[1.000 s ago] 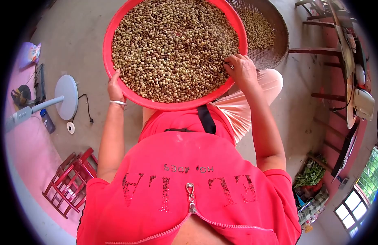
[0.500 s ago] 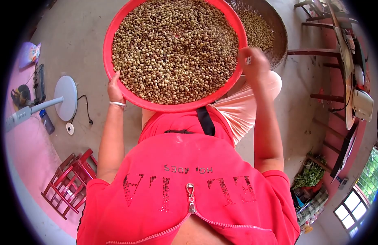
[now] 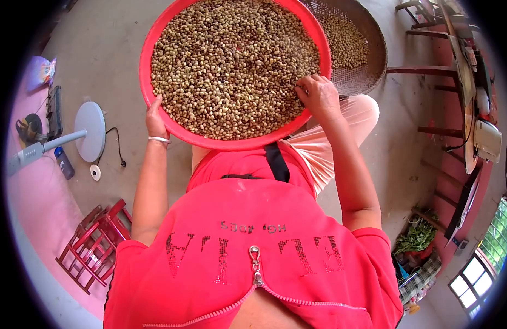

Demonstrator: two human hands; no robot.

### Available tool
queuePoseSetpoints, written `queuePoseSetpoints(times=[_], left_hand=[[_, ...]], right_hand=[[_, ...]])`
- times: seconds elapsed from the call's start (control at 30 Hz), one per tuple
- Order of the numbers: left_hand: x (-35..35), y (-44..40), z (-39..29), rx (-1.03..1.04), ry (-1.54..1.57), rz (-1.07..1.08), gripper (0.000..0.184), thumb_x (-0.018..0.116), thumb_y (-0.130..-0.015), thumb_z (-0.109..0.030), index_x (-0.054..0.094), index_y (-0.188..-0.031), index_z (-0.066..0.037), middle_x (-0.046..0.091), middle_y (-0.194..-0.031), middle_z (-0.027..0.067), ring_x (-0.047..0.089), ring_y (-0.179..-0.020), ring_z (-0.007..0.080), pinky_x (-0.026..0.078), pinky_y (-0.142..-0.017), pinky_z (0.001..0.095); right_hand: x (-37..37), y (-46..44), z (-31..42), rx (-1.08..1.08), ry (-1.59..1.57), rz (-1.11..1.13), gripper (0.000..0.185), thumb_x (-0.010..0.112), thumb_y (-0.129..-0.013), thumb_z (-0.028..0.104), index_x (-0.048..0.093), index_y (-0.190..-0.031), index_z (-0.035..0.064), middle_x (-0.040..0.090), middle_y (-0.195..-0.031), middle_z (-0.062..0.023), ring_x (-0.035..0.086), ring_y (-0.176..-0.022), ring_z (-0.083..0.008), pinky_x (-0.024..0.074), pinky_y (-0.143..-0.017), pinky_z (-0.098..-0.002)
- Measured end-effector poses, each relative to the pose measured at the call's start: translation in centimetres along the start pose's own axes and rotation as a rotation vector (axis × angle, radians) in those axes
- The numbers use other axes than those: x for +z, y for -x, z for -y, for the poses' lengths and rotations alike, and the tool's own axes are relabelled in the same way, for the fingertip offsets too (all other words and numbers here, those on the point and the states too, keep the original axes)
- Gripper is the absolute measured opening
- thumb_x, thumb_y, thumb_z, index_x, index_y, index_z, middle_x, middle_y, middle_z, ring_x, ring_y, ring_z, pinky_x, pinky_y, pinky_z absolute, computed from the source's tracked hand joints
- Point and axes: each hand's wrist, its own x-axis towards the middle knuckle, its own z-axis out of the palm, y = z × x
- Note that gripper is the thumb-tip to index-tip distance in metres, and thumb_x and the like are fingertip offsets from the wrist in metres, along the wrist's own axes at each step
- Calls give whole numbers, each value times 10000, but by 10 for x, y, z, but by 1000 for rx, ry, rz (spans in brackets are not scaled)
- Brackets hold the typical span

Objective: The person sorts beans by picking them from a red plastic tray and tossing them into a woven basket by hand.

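A round red tray [image 3: 147, 71], full of small tan and brown beans [image 3: 231, 71], rests tilted over my lap. My left hand [image 3: 156, 119] is closed on its lower left rim, with the thumb on top and the other fingers hidden underneath. Over the right part of the tray, my right hand [image 3: 320, 97] has its fingertips bent together at the beans. Whatever those fingers hold, if anything, is too small to make out. Behind the tray on the right, a woven basket [image 3: 377, 41] contains more of the same kind of beans.
On the left stand a grey fan-like stand with a round base [image 3: 89, 131] and a dark red wooden stool [image 3: 97, 241]. To the right are a wooden table [image 3: 456, 71] and a pile of green leaves [image 3: 417, 236].
My right hand has moved left and slightly down from beyond the right rim to the beans inside the tray. My left hand keeps its hold on the rim.
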Motion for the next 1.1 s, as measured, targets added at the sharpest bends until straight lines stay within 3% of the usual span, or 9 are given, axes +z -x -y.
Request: queuePoseSetpoints(times=[0.13,0.23,0.43,0.63,0.77,0.83,0.9,0.97,1.1], left_hand=[[-3,-1,2,-3,-4,12,355,566,-972,-182,588,-1250,37,652,-1213,122,643,-1072,224,511,-962,352],[0,0,4,-22,45,-13,363,563,-973,-186,584,-1254,43,654,-1211,131,651,-1058,228,518,-953,358],[-6,-7,7,-43,3,22,386,544,-986,-210,573,-1275,43,641,-1255,137,625,-1133,250,483,-1019,386],[-5,-3,5,-1,24,6,362,568,-973,-192,589,-1245,46,650,-1220,117,633,-1094,214,499,-981,344],[-3,-1,3,-16,-26,1,384,548,-985,-212,571,-1280,34,637,-1261,129,615,-1141,243,479,-1018,378],[2,1,1,-12,-23,-30,383,547,-985,-210,570,-1280,33,638,-1257,133,620,-1133,246,486,-1010,379],[1,3,2,-14,-26,-58,383,546,-984,-209,569,-1280,33,640,-1253,136,626,-1124,248,493,-1002,380],[0,-1,4,-26,6,-29,388,540,-985,-206,563,-1287,36,639,-1254,143,636,-1115,257,504,-995,384],[-7,-5,6,-15,32,40,359,560,-977,-189,595,-1243,50,650,-1223,136,642,-1086,229,504,-980,354]], right_hand=[[-15,-4,-10,-40,-35,-120,124,701,-856,256,710,-870,133,680,-899,-73,655,-899,-292,525,-808,-427],[-46,-24,-33,175,-58,-580,95,702,-853,207,719,-925,147,701,-894,-83,668,-820,-302,537,-749,-446],[-23,-21,-18,-97,86,-178,130,686,-865,223,717,-968,152,686,-928,-63,654,-950,-270,516,-832,-407],[-4,-19,-9,-30,56,2,127,669,-870,242,700,-928,133,677,-913,-65,644,-953,-275,506,-858,-407],[-12,-21,-16,1,40,-8,130,670,-866,237,699,-937,132,680,-919,-58,647,-948,-285,514,-840,-427],[-32,-31,-29,108,-140,-454,132,670,-863,230,699,-938,125,685,-925,-73,653,-958,-296,526,-823,-440],[-54,-35,-34,282,-40,-565,126,670,-864,207,704,-952,124,688,-959,-82,654,-986,-293,534,-819,-438],[-54,-31,-33,276,-37,-523,129,672,-869,198,711,-975,134,684,-982,-81,652,-982,-290,535,-821,-434],[-16,-17,-9,-83,1,-46,142,702,-872,251,723,-973,153,668,-928,-77,650,-936,-302,527,-846,-420]])
